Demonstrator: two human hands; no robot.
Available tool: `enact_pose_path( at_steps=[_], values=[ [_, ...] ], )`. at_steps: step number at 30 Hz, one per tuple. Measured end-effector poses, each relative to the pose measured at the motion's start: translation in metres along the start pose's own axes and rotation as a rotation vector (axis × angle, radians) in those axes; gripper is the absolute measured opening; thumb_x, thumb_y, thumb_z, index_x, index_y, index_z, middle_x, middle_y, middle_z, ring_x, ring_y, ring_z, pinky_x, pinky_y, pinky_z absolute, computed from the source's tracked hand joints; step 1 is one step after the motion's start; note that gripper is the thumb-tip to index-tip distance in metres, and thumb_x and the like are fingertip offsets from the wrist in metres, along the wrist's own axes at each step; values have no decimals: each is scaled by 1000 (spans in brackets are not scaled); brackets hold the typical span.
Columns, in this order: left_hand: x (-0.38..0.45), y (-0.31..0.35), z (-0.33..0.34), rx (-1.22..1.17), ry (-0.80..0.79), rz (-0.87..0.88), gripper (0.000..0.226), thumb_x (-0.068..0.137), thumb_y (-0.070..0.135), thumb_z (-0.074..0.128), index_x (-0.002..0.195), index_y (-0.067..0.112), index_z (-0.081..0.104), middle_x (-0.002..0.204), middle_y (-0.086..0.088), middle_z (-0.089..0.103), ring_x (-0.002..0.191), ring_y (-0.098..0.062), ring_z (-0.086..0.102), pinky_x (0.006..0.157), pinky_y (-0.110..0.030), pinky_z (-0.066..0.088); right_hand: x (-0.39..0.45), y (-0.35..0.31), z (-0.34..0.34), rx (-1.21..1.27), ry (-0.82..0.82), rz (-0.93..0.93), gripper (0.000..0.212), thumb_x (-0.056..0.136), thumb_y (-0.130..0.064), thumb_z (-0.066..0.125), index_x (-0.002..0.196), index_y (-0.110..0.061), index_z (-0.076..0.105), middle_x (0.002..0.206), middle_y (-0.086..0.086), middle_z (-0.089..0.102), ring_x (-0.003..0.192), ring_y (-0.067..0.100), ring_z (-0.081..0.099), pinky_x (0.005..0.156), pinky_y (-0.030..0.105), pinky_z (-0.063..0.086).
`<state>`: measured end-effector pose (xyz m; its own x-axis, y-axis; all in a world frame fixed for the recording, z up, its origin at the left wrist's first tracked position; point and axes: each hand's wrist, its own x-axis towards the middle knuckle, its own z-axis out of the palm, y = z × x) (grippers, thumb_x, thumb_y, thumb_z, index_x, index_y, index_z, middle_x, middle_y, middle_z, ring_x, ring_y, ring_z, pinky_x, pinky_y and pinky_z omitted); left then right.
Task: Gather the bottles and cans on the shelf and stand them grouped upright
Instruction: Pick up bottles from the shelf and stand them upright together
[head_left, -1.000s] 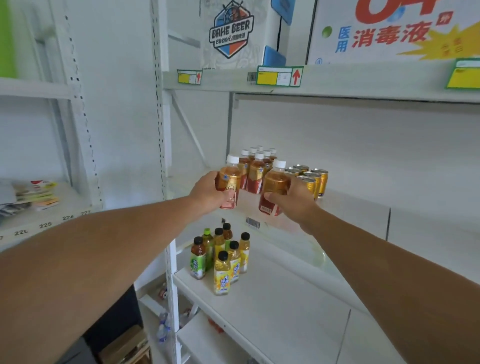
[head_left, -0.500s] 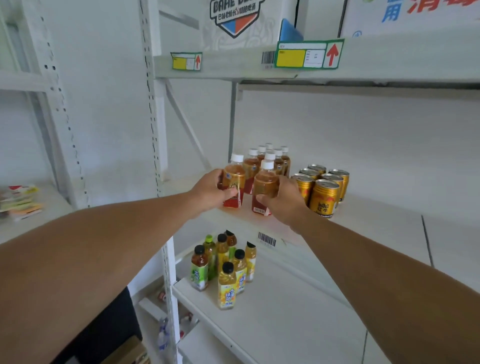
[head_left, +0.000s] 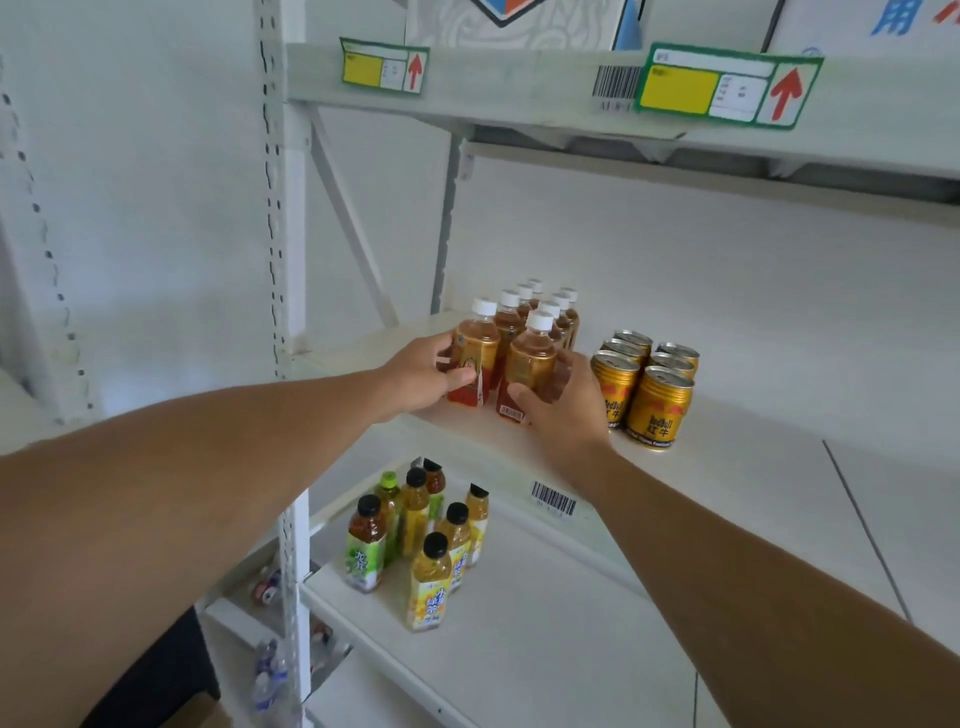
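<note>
Two amber tea bottles with white caps and red labels stand at the front of a group on the middle shelf (head_left: 727, 457). My left hand (head_left: 421, 374) grips the left front bottle (head_left: 475, 348). My right hand (head_left: 563, 402) grips the right front bottle (head_left: 531, 358). Behind them several like bottles (head_left: 540, 306) stand upright in two rows. Just right of my right hand, several gold cans (head_left: 657, 400) stand upright in a tight cluster.
On the lower shelf (head_left: 545, 623) several black-capped tea bottles (head_left: 415, 535) with yellow and green labels stand grouped. A white upright post (head_left: 293, 260) borders the left. The upper shelf (head_left: 519, 88) carries price tags and boxes. A barcode sticker (head_left: 553, 499) marks the middle shelf's edge.
Both hands carried their bottles down and back onto the middle shelf, closing up to the group of white-capped bottles. The view has moved closer and tilted down.
</note>
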<state>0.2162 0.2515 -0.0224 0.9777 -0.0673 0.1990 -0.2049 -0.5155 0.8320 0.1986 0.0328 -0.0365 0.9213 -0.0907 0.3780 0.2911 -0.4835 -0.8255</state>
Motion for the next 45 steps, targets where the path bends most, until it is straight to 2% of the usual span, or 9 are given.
enact_pose_path(
  at_steps=[4, 7, 13, 22, 27, 29, 37, 41, 45],
  values=[
    [5, -7, 4, 116, -26, 65, 36, 107, 31, 63, 143, 31, 64, 126, 11, 57, 97, 6, 57, 81, -22, 43, 1, 6, 3, 8, 19, 26, 63, 83, -45, 87, 135, -32, 54, 128, -5, 63, 112, 13, 64, 102, 45, 56],
    [8, -13, 8, 115, 8, 59, 37, 107, 33, 65, 144, 29, 65, 125, 14, 52, 91, 11, 50, 93, -31, 41, 3, 9, 5, 12, 15, 30, 59, 84, -47, 86, 133, -31, 57, 125, -7, 65, 110, 12, 65, 99, 45, 57],
    [8, -15, 13, 119, -1, 41, 33, 108, 35, 62, 140, 33, 66, 126, 14, 50, 92, 10, 49, 93, -36, 39, 1, 13, 4, 7, 12, 26, 60, 86, -49, 83, 138, -30, 58, 125, -11, 67, 111, 10, 65, 98, 44, 57],
    [7, -14, 16, 52, -41, -12, 37, 111, 28, 55, 147, 31, 60, 107, 25, 57, 93, 10, 50, 72, -16, 35, -1, 12, 7, -30, -30, -2, 62, 90, -41, 82, 143, -30, 51, 133, -8, 62, 119, 15, 62, 103, 48, 55],
    [7, -9, 16, -4, -79, -57, 39, 111, 26, 53, 150, 27, 58, 135, 5, 68, 119, -13, 60, 90, -26, 42, 0, 11, 7, -61, -38, -17, 68, 90, -39, 82, 146, -28, 47, 138, -6, 61, 122, 17, 61, 104, 48, 55],
    [6, -8, 18, 9, -66, -61, 39, 112, 28, 53, 150, 26, 58, 135, 3, 69, 122, -17, 61, 98, -33, 42, 0, 10, 8, -82, -33, -15, 69, 89, -38, 83, 147, -28, 46, 138, -6, 61, 123, 18, 61, 104, 48, 55],
    [9, -11, 20, 70, -51, -52, 39, 112, 32, 50, 151, 28, 55, 132, 5, 64, 120, -17, 57, 97, -36, 40, 0, 13, 8, -112, -14, -23, 67, 88, -42, 83, 144, -30, 47, 132, -5, 64, 116, 16, 63, 98, 42, 55],
    [10, -12, 22, 14, -57, -66, 58, 105, 38, 55, 161, 31, 41, 148, 2, 60, 130, -20, 57, 111, -45, 43, 1, 13, 9, -132, -3, -36, 60, 87, -46, 82, 135, -33, 50, 128, -6, 63, 104, 9, 62, 85, 33, 52],
    [1, -11, 25, 20, 13, -69, 84, 95, 54, 56, 168, 31, 21, 167, 0, 37, 146, -26, 47, 118, -52, 37, -2, 13, 9, -228, 33, -67, 69, 82, -57, 80, 138, -29, 50, 128, -7, 53, 105, 10, 57, 87, 33, 50]
  ],
)
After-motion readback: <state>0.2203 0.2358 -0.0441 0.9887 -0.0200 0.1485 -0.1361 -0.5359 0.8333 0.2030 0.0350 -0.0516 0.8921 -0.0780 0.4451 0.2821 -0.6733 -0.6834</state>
